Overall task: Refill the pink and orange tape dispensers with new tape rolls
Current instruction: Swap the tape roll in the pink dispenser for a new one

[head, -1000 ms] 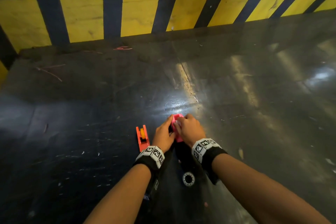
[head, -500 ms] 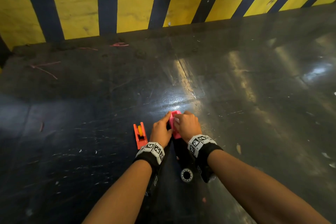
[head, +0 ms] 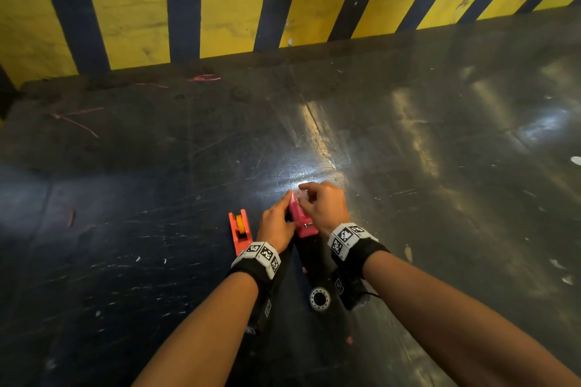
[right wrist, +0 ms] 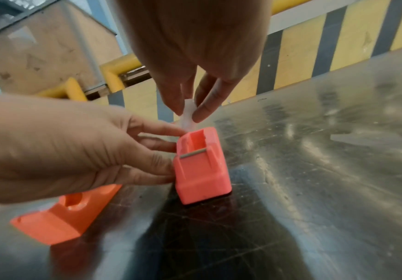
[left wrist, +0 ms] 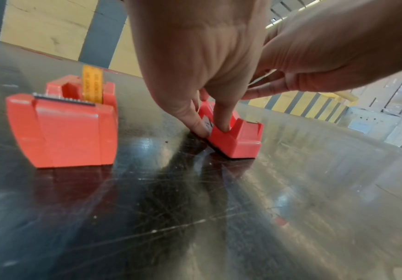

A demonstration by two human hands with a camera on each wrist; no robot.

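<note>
The pink dispenser (head: 302,220) (left wrist: 234,139) (right wrist: 202,170) stands on the dark table (head: 408,198), its cutter toward me. My left hand (head: 287,218) (left wrist: 208,126) steadies it, thumb on its left wall and a finger inside its well. Over its far end my right hand (head: 303,196) (right wrist: 186,115) pinches a whitish translucent tape roll (right wrist: 187,112), seen edge-on, just above the well. The orange dispenser (head: 239,231) (left wrist: 61,128) (right wrist: 61,217) sits just left, apart from both hands, with a yellow tape roll (left wrist: 92,83) in it.
A white ring-shaped spool (head: 320,298) lies on the table between my forearms. A yellow-and-black striped barrier (head: 220,9) runs along the table's far edge. Small scraps dot the scratched surface to the right (head: 408,253).
My right hand has shifted from covering the pink dispenser toward its far end, so more of the pink body shows. The left hand stays on the dispenser's left side.
</note>
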